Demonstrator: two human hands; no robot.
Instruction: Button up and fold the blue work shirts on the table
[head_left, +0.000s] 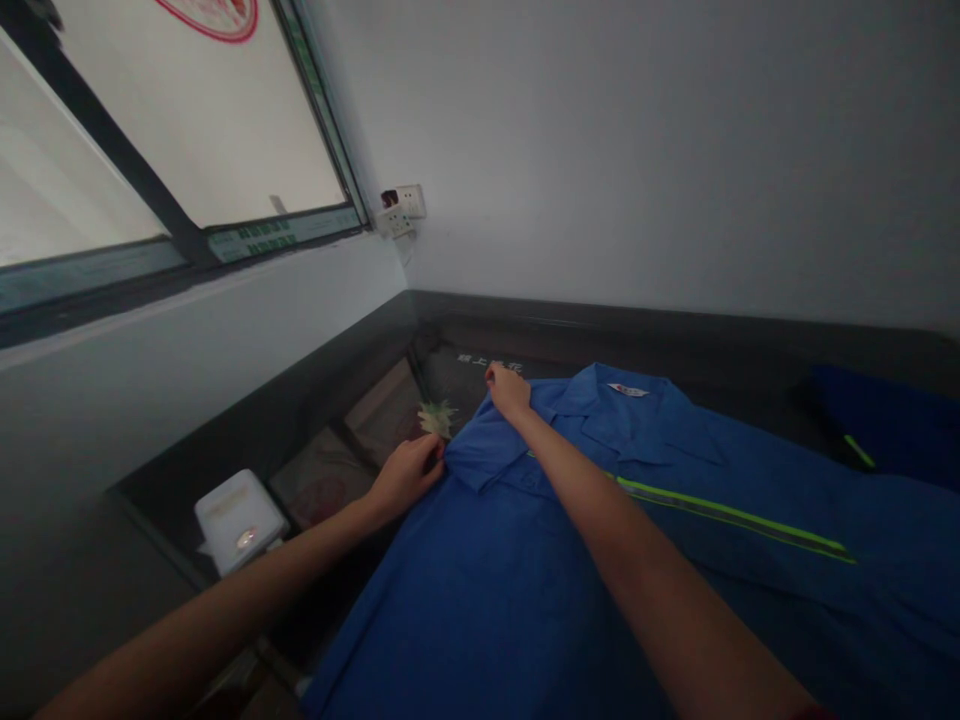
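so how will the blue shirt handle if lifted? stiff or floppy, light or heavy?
Probably floppy: the blue shirt lies spread out, its cloth folded over near the left hand. Likely light for its size, since the cloth looks thin. The collar may be a bit stiffer, judging by its crisp outline.

White characters (478, 360) 上 and 花 are being displayed on the dark counter (465, 385) beside the right hand (510, 390); illegible print is being borne by the collar label (628, 390) at the hand's 3 o'clock, window frame (262, 236) at 10, red sign (225, 20) at 11.
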